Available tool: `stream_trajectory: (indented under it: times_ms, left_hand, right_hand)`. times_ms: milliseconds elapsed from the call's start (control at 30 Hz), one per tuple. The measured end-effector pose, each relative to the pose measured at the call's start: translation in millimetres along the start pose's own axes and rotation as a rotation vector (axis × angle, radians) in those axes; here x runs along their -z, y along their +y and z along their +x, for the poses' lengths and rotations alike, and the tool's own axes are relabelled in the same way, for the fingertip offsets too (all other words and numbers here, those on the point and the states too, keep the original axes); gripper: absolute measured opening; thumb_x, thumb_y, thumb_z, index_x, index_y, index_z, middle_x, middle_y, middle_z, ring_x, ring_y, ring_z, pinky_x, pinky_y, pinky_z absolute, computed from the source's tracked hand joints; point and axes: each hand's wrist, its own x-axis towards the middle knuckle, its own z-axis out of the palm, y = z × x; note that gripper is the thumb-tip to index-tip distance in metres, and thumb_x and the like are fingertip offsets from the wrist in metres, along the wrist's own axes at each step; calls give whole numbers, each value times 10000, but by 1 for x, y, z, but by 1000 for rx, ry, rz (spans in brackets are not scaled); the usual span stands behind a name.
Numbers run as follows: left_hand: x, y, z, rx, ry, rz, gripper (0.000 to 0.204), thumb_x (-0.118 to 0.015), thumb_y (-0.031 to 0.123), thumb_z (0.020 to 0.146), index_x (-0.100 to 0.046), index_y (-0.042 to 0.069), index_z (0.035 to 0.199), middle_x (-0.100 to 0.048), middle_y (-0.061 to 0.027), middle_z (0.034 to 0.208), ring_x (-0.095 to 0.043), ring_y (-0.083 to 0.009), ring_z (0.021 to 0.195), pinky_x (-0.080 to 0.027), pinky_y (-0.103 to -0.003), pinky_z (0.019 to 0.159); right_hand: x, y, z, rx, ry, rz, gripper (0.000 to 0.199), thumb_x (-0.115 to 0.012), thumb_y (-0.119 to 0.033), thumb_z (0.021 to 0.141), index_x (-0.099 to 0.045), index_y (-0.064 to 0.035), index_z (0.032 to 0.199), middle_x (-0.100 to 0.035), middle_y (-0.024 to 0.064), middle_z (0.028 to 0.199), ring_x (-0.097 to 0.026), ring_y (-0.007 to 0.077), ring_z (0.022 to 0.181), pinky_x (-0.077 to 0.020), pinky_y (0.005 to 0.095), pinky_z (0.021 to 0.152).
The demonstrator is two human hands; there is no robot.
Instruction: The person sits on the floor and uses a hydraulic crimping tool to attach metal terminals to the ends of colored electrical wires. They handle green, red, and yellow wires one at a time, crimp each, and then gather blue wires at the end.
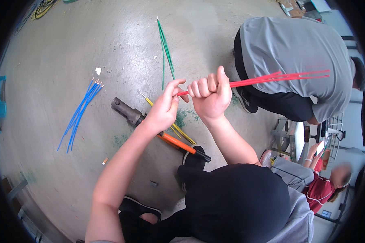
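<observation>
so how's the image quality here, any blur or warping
Head view: strong fisheye bending with black corners; soft even light, faint shadows on the concrete floor; both hands and the red wires are sharp; the rim smears.

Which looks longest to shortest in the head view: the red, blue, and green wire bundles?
1. Red wires, held in the right hand, nearer the camera, so unsure.
2. Blue wires and green wires on the floor look about alike.
</observation>
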Motion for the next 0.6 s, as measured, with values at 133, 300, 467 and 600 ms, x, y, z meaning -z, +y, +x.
stream_trajectory:
  times_ms: [133, 300, 467, 600]
  left_hand:
    - [12, -7, 1, -31, -50, 407, 548, -459, -55, 997, -363, 37, 1529, -658, -214, 1265, -635, -358, 1185, -494, -436, 1002]
    - [24, -23, 6, 111, -35, 445, 467, -552, 8, 982, -466, 35, 1440, -701, -170, 1179, -625, -379, 1174, -507, -458, 976]
    - [26, -40, 13, -63, 145, 697, 136, -715, 112, 879, -732, 51, 1000, -700, -30, 1006, -621, -288, 1033, -511, -411, 907]
    - [18, -53, 19, -151, 281, 783, 74, -769, 144, 794, -744, 75, 805, -646, -1, 957, -563, -251, 1010, -474, -399, 913]
  right_hand:
    - [17, 15, -6, 36, -117, -62, 576, -308, -327, 1131, -190, -166, 591, -167, -38, 473, -114, 123, 446, -194, 350, 471]
    - [29, 29, 0, 55, -251, -111, 570, -316, -295, 1128, -194, -145, 591, -178, -28, 470, -115, 121, 445, -190, 348, 469]
    - [36, 35, 7, 80, -268, -254, 566, -358, -236, 1109, -198, -124, 578, -180, -22, 473, -143, 123, 436, -188, 348, 459]
    - [46, 47, 8, 141, -338, -375, 563, -399, -206, 1085, -258, -85, 554, -249, -5, 464, -204, 138, 415, -208, 351, 447]
